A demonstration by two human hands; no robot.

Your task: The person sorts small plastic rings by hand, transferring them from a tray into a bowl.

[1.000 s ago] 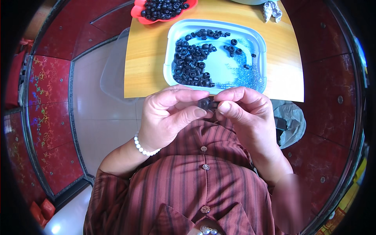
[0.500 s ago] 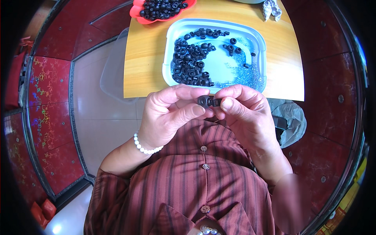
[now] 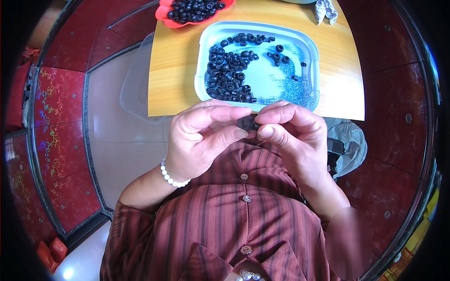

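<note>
Just in front of the table's near edge, my two hands meet at a small round black plastic part (image 3: 244,123). My left hand (image 3: 202,133), with a white bead bracelet at the wrist, pinches it between thumb and fingers. From the other side, my right hand (image 3: 296,131) grips a smaller black piece (image 3: 255,125) against it, mostly covered by fingertips. Beyond them stands a pale blue plastic tray (image 3: 315,49). Many similar black parts (image 3: 229,70) are heaped along its left side, and tiny clear pieces (image 3: 295,89) lie scattered at its right.
A red scalloped dish (image 3: 163,19) of black parts sits at the far left of the wooden table (image 3: 173,70). Crumpled tissue (image 3: 325,11) lies at the far right. A whitish plastic bag (image 3: 354,147) hangs or lies beside the table at right.
My hands have drawn slightly closer together. The two black pieces now overlap more and are more hidden by my fingers. The tray and dish have not moved.
</note>
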